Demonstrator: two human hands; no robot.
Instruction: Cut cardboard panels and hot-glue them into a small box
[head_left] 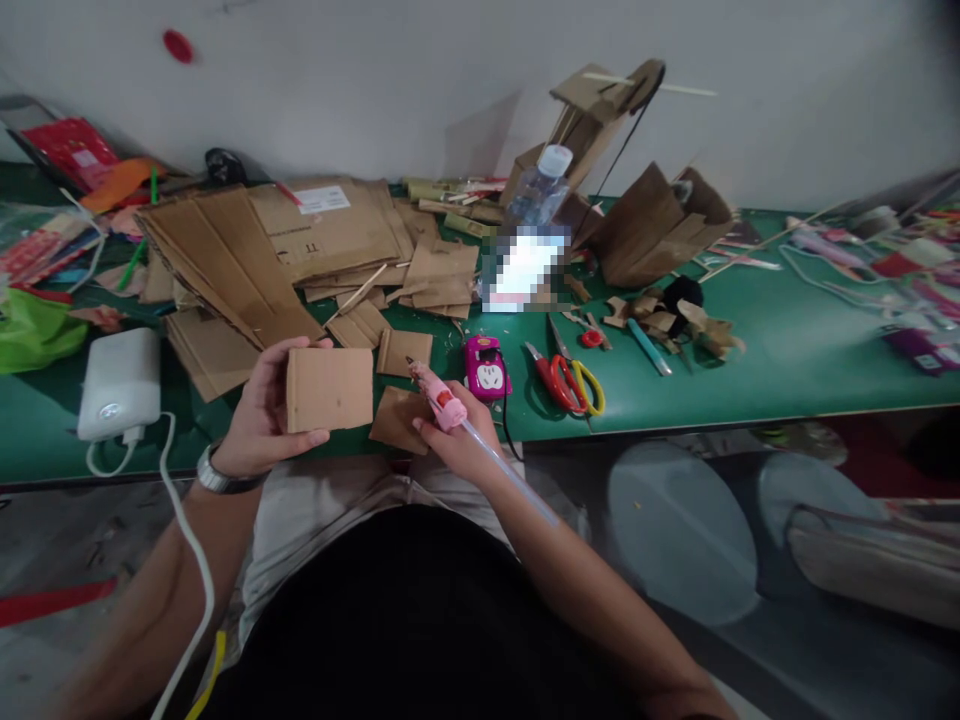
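My left hand (259, 415), with a watch at its wrist, grips a small square cardboard piece (330, 390) by its left side, thumb along the lower edge. My right hand (469, 440) is closed round a pink hot glue gun (444, 402). Its dark nozzle points up and left, and a clear glue stick (514, 480) sticks out of its back over my forearm. A gap separates the nozzle from the held cardboard. Beneath and beyond the glue gun lie two loose cardboard squares, one flat cut piece (397, 418) and another (405, 352).
On the green table (712, 390) are a magenta power socket (487, 368), red-handled pliers (556, 382), yellow-handled scissors (589, 385) and a blue cutter (649, 347). Cardboard sheets (337, 230) pile up behind. A bottle (544, 190) stands near a cardboard structure (600, 115). A white power bank (120, 385) trails a cable.
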